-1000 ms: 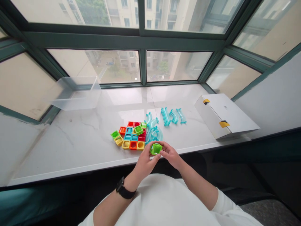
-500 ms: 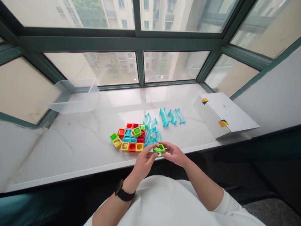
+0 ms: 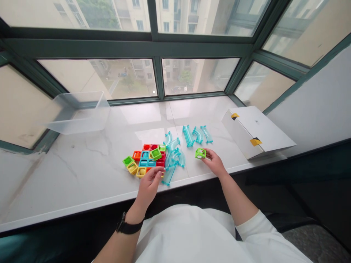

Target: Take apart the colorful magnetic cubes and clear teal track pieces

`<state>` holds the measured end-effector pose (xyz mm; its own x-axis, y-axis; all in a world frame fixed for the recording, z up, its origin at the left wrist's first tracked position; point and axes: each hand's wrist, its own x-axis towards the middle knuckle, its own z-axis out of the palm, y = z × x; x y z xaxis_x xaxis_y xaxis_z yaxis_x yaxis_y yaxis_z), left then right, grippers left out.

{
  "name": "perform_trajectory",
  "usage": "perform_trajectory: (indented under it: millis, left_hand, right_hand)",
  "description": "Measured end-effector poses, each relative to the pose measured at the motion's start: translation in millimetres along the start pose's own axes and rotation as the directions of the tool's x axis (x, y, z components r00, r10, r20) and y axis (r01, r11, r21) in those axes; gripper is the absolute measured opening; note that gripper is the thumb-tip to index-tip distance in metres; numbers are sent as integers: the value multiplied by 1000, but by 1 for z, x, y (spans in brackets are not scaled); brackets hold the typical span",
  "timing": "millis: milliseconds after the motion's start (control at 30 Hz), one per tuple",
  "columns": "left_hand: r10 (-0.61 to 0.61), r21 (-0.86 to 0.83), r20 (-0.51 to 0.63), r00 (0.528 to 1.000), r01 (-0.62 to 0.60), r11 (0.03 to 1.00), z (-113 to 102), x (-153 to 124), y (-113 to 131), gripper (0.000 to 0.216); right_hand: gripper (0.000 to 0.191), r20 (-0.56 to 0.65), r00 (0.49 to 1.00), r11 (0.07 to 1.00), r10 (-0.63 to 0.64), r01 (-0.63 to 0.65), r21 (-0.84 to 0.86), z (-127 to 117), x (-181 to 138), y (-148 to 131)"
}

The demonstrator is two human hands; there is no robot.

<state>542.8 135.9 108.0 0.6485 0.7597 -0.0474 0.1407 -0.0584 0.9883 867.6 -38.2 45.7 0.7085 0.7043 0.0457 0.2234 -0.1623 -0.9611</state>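
Green cube block (image 3: 200,153): small hollow plastic cube w/ open square faces, bright lime, glossy, a bit of red showing inside. It sits at the marble sill (image 3: 90,160), right of the block cluster, near-right of the straight track pcs. Right hand (image 3: 215,162) grasps it: thumb and fingertips pinch its right side; can't tell if the block rests on the sill or is just above it.

Left hand (image 3: 148,186) is at the near edge of the block cluster (image 3: 146,159), fingers curled loosely over the near row's orange/yellow tiles, touching them; grip on any one pc not clear. Black wristwatch (image 3: 127,227) on that wrist.

Cluster = flat grid of square plastic frames, red, orange, yellow, blue, green, w/ a loose green frame lying tilted on top. Just right of it: curved translucent teal track pcs (image 3: 174,157), glossy, channel-shaped. Farther right and far: three more teal track pcs (image 3: 197,134) side by side.

Clear plastic bin (image 3: 78,114) far left, rectangular, matte-translucent. White cardboard box (image 3: 256,132) right, flat, w/ yellow-black tape tabs. Sill is white marble, grey veins, polished.
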Motion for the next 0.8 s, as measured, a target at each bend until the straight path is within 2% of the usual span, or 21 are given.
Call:
perform_trajectory:
  millis: [133, 267, 467, 800]
  left_hand:
    - [-26, 46, -81, 996, 30, 999, -17, -2, -3, 37]
    - [-47, 64, -133, 990, 56, 996, -29, -4, -4, 37]
    - [-37, 47, -179, 983, 46, 998, -39, -3, -14, 38]
    - [-55, 39, -186, 981, 63, 997, -35, -1, -12, 36]
  right_hand:
    - [52, 36, 998, 973, -47, 54, -224, 1, 20, 15]
    - [55, 78, 995, 943, -68, 90, -321, 8, 33, 20]
    - [54, 106, 989, 916, -104, 137, -378, 16, 41, 20]
    - [59, 120, 981, 900, -154, 189, -393, 17, 41, 25]
